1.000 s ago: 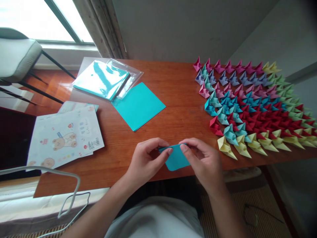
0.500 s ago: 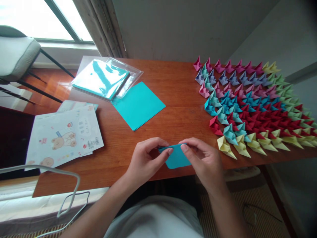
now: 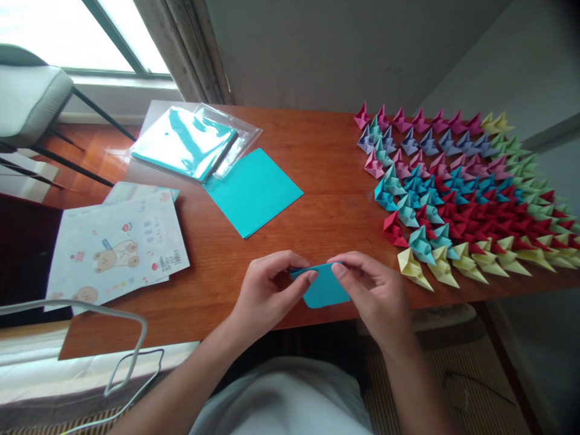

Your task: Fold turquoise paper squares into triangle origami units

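Note:
Close to the table's near edge, a turquoise sheet of paper (image 3: 323,287) is held between my two hands, its upper edge folded over. My left hand (image 3: 273,289) pinches the fold's left end between thumb and fingers. At the right end, my right hand (image 3: 369,289) grips the same edge, thumb in front and fingers behind. Beyond my hands lie loose turquoise square sheets (image 3: 254,194) in a small pile. The fingertips behind the paper are partly hidden.
Rows of folded paper figures (image 3: 489,214) in several colours fill the table's right side. A clear plastic packet of turquoise paper (image 3: 181,145) lies at the back left. Bear-printed paper packs (image 3: 118,248) lie at left, near a white cable (image 3: 136,344). A chair (image 3: 34,103) stands beyond.

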`<control>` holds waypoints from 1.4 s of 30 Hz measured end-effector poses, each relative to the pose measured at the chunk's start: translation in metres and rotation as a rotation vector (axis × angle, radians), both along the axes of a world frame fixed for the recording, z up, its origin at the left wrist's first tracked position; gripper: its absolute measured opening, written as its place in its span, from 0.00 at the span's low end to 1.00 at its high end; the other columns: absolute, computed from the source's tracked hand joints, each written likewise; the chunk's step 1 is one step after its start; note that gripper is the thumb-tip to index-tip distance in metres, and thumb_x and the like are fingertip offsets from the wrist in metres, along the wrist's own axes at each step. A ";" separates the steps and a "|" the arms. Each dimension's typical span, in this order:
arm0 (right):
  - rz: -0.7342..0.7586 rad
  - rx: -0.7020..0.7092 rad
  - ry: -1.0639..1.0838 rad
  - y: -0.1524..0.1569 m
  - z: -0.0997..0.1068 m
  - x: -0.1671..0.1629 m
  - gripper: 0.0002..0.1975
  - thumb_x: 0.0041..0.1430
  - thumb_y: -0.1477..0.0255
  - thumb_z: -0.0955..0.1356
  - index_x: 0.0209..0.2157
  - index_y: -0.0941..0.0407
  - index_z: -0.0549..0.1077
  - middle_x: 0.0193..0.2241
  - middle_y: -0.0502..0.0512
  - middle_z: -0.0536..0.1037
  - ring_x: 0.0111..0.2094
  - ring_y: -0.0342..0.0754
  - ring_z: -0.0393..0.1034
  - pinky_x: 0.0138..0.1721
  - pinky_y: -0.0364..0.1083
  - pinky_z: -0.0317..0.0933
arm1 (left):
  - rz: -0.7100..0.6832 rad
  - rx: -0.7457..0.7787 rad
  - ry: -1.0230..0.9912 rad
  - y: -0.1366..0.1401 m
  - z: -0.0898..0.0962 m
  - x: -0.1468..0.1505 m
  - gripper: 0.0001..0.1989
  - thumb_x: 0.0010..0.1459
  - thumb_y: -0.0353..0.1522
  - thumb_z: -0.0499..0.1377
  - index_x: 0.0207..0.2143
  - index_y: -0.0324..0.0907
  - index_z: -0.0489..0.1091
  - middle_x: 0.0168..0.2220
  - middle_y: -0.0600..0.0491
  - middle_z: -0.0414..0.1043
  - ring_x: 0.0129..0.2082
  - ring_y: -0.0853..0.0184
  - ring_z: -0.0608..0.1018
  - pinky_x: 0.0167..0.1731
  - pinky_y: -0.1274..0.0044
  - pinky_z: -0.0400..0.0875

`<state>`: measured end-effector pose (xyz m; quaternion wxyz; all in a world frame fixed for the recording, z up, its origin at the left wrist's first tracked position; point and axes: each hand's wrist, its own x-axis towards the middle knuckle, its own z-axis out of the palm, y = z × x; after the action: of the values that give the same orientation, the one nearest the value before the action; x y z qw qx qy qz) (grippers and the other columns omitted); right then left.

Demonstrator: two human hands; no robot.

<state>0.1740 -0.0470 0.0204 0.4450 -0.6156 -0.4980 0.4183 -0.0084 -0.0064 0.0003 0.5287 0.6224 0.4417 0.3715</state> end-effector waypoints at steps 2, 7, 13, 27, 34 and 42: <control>0.003 -0.001 -0.003 0.000 0.000 0.001 0.05 0.63 0.68 0.71 0.36 0.51 0.80 0.35 0.50 0.81 0.37 0.46 0.76 0.40 0.44 0.68 | -0.004 0.002 0.002 0.000 0.000 0.000 0.08 0.59 0.34 0.65 0.29 0.39 0.74 0.25 0.54 0.73 0.24 0.73 0.70 0.25 0.80 0.64; -0.003 0.007 -0.015 -0.001 -0.002 0.001 0.04 0.63 0.68 0.71 0.36 0.51 0.80 0.35 0.51 0.81 0.37 0.47 0.76 0.40 0.44 0.68 | -0.008 -0.005 0.004 0.000 0.000 0.000 0.08 0.59 0.34 0.65 0.30 0.39 0.74 0.26 0.54 0.73 0.24 0.72 0.70 0.25 0.80 0.64; -0.134 0.084 -0.019 -0.002 -0.002 0.003 0.04 0.62 0.69 0.71 0.35 0.51 0.81 0.34 0.51 0.81 0.36 0.47 0.76 0.38 0.44 0.68 | 0.034 -0.104 -0.151 -0.001 -0.002 0.001 0.07 0.57 0.34 0.67 0.36 0.40 0.75 0.30 0.53 0.74 0.29 0.70 0.74 0.29 0.79 0.70; -0.165 0.210 -0.083 -0.004 -0.006 0.001 0.03 0.61 0.71 0.72 0.33 0.52 0.80 0.33 0.53 0.80 0.37 0.49 0.74 0.38 0.47 0.69 | 0.104 -0.297 -0.319 0.004 0.008 0.004 0.08 0.55 0.32 0.69 0.27 0.38 0.74 0.26 0.54 0.74 0.27 0.72 0.73 0.28 0.82 0.70; -0.163 0.217 -0.125 -0.002 -0.006 0.000 0.05 0.60 0.69 0.72 0.31 0.53 0.80 0.31 0.53 0.81 0.35 0.50 0.75 0.37 0.49 0.69 | 0.218 -0.256 -0.283 0.001 0.007 0.006 0.10 0.54 0.35 0.70 0.28 0.38 0.76 0.26 0.53 0.76 0.26 0.71 0.75 0.26 0.82 0.71; -0.194 0.239 -0.093 -0.002 -0.004 -0.001 0.03 0.60 0.72 0.72 0.33 0.52 0.81 0.32 0.52 0.81 0.35 0.50 0.75 0.37 0.48 0.69 | 0.173 -0.149 -0.187 0.001 0.005 0.006 0.09 0.58 0.36 0.67 0.30 0.39 0.77 0.27 0.52 0.78 0.27 0.69 0.77 0.26 0.81 0.72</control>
<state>0.1725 -0.0493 0.0163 0.5300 -0.6222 -0.5025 0.2819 -0.0028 -0.0057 0.0054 0.5784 0.5037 0.4688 0.4381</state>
